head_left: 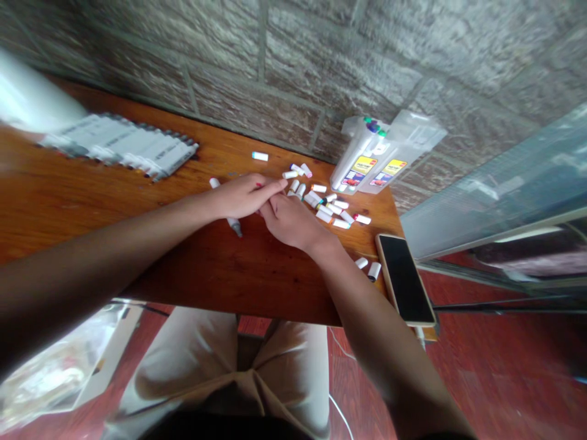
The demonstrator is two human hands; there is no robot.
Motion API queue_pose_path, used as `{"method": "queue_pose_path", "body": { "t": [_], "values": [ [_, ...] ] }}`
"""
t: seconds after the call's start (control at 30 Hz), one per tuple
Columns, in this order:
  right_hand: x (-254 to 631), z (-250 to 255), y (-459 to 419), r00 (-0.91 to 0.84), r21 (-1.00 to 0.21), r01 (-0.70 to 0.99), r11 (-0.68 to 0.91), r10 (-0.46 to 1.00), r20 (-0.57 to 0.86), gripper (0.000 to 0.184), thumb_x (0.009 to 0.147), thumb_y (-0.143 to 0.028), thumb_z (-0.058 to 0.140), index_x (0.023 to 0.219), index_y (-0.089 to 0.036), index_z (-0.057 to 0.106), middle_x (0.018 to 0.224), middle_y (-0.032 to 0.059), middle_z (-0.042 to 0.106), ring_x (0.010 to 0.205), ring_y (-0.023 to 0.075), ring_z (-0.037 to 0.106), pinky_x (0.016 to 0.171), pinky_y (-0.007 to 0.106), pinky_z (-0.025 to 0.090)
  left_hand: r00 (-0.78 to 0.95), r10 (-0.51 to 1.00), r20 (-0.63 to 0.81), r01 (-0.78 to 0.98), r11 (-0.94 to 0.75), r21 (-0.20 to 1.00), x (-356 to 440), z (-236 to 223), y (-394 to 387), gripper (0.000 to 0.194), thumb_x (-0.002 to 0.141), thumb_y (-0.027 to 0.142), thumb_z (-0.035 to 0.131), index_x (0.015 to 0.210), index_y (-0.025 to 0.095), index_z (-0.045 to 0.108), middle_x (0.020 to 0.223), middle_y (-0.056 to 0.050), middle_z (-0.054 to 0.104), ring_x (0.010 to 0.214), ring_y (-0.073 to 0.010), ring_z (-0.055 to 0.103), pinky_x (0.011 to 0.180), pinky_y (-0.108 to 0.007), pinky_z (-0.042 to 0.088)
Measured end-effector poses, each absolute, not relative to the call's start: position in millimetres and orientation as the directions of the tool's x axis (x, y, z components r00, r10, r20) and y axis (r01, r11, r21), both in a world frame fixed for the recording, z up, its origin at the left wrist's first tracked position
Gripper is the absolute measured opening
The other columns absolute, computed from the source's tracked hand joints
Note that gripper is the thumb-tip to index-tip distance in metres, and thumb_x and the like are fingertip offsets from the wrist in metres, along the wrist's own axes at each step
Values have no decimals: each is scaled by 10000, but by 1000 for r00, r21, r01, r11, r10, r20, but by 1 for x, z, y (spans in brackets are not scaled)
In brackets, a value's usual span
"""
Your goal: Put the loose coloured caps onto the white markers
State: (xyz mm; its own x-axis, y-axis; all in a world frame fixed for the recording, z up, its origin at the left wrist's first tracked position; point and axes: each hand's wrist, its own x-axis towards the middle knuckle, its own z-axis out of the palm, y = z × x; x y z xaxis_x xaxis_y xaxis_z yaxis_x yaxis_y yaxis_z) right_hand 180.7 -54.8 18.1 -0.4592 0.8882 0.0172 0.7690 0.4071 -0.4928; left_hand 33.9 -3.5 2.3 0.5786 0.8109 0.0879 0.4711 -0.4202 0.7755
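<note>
My left hand [248, 194] and my right hand [292, 219] meet above the wooden table, closed against each other. The left thumb lies across the fingers of the right hand. Most fingertips are hidden, so I cannot make out what, if anything, is between them. A small red mark [259, 184] shows on the back of the left hand. Beneath the left wrist lies a grey-and-white marker [235, 226], partly covered. Just beyond the right hand, several short white marker caps [334, 209] with coloured ends are scattered. One blue-ended cap [260, 156] lies apart, toward the wall.
A row of several markers [132, 143] lies side by side at the left. Clear plastic marker cases [383, 165] stand by the brick wall, at the back right. A phone [406, 278] rests at the table's right edge, near two more caps [375, 271].
</note>
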Motion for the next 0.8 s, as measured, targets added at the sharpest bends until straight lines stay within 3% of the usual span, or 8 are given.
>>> {"method": "queue_pose_path", "body": {
  "t": [0.8],
  "values": [
    [180,19,-55,-448,-465,789,403,894,15,348,1055,-285,349,1155,-105,630,1213,156,682,1174,248,638,1043,380,469,553,830,79,497,-404,768,36,5,-6,548,988,546,362,831,167,725,875,-42,755,896,-192,691,857,-258,477]
  ]
}}
